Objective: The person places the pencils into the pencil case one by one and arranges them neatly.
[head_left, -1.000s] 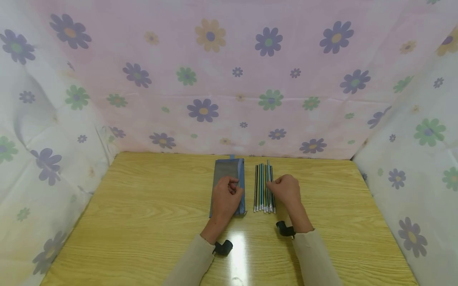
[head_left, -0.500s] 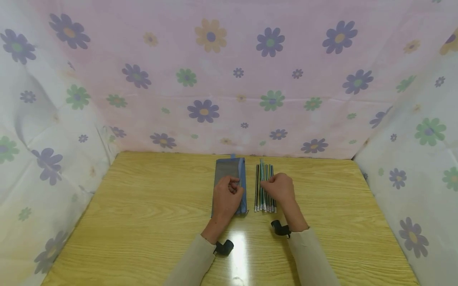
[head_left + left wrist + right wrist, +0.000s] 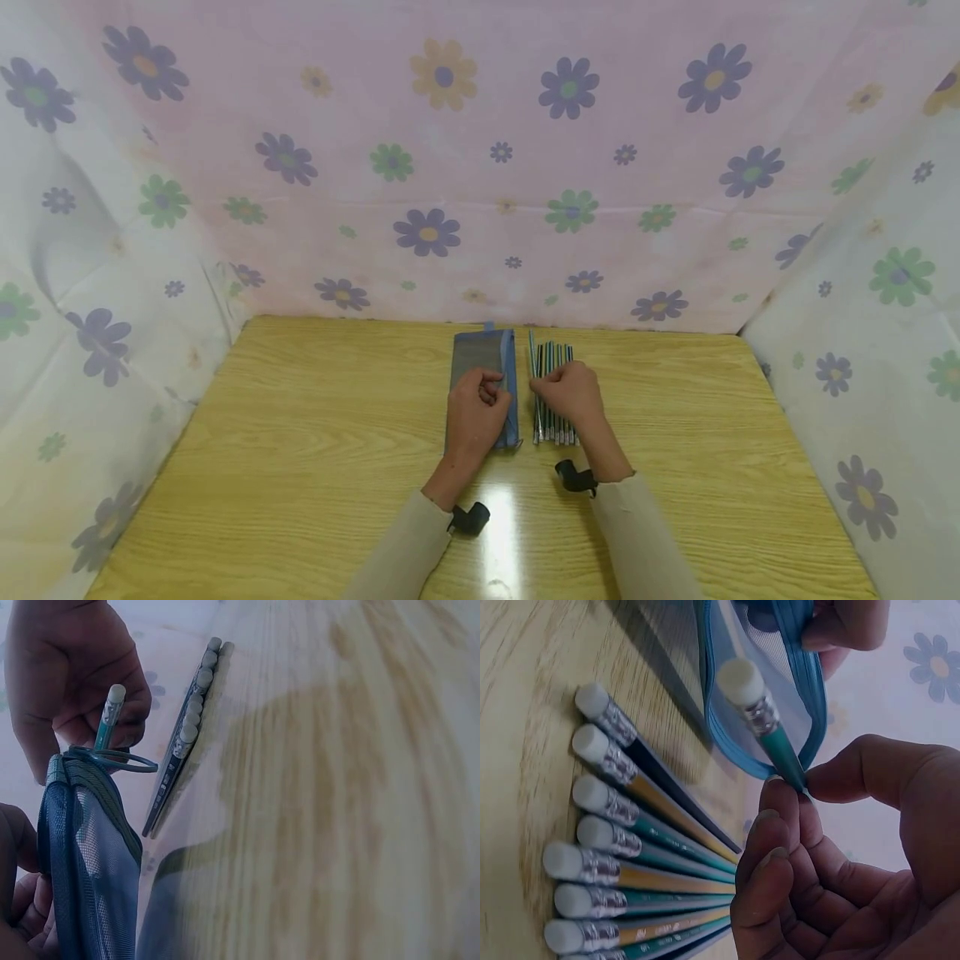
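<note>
Bare table (image 3: pixel 300 467) lies open on both sides (pouch (image 3: pixel 480 358) and pencils (image 3: pixel 555 417) crowd the middle).

Both arms wear long beige sleeves (image 3: pixel 408 550) that end at the wrists, leaving the hands bare. A small black camera (image 3: pixel 470 518) is strapped under the left wrist, and another black camera (image 3: pixel 572 478) under the right

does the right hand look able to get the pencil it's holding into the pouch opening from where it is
Probably yes. The right hand pinches the green pencil with its eraser end right by the mesh pouch mouth, which the left hand holds open. Nothing sits between them.
</note>
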